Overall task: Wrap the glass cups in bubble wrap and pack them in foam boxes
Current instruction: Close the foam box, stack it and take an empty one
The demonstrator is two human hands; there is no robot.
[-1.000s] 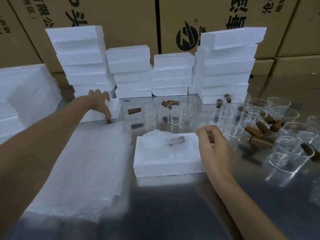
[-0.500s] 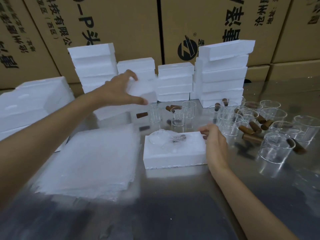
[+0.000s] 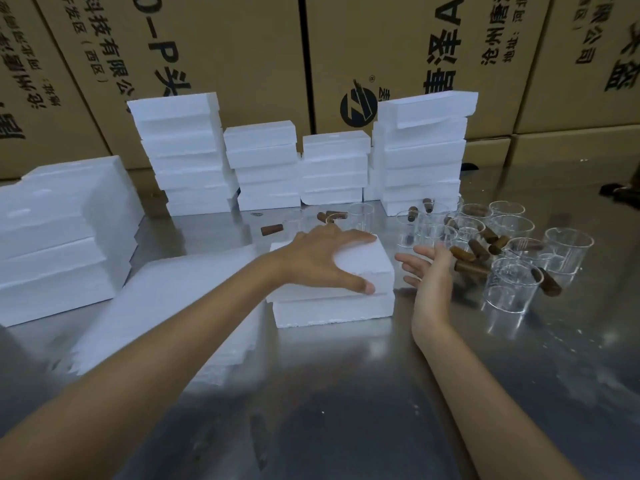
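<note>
Two hands are over the steel bench [image 3: 346, 410] as I watch through the head camera. Far left I see a big pile of foam slabs [image 3: 62, 237], and in front of it a stack of bubble wrap sheets [image 3: 166, 306] lying flat. Next, my left hand [image 3: 322, 261] grips a foam lid [image 3: 367, 268], fingers over its far edge and thumb on the near side; the lid sits slightly askew on top of the foam box [image 3: 332, 311]. Behind them stand four stacks of foam boxes [image 3: 311, 161] against cardboard cartons [image 3: 225, 46]. Just right of the box, my right hand [image 3: 429, 271] hovers with fingers spread loosely, holding nothing. Further right, glass cups [image 3: 512, 285] stand clustered among brown cork stoppers [image 3: 471, 252].
</note>
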